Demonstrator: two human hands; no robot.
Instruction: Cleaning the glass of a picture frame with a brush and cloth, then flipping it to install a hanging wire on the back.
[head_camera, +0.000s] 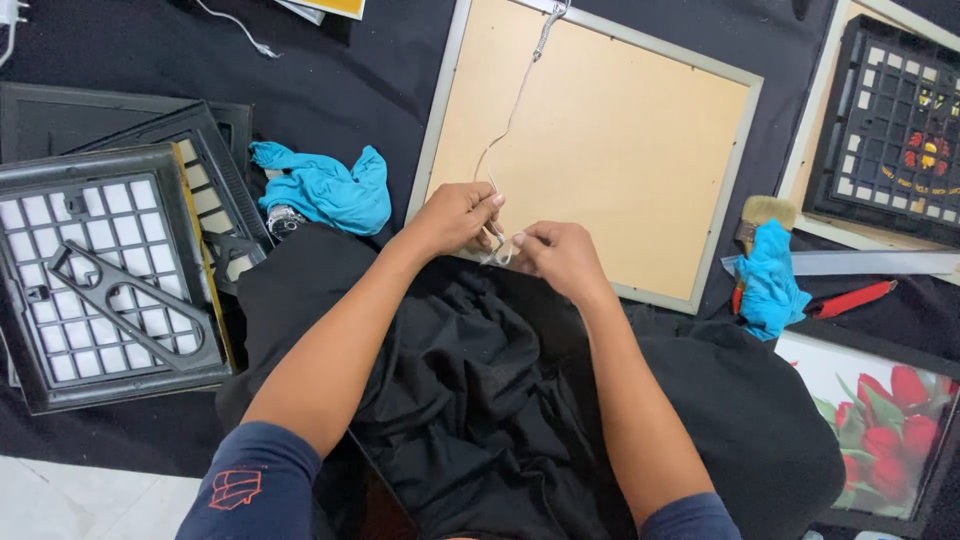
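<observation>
A picture frame (600, 140) lies face down in front of me, its tan backing board up and a grey border around it. A thin white string (515, 110) runs down the board from the frame's top edge to my hands. My left hand (455, 215) pinches the string near the frame's lower edge. My right hand (555, 255) grips the string's end right beside it, fingers closed. Both hands meet over the frame's bottom rail, above black cloth (480, 400) on my lap.
Dark grid frames (100, 270) are stacked at the left, next to a crumpled blue cloth (325, 190). At the right lie a brush (755, 225) under another blue cloth (770, 280), a red-handled tool (850, 298), a flower picture (880, 420) and a black lattice frame (895, 120).
</observation>
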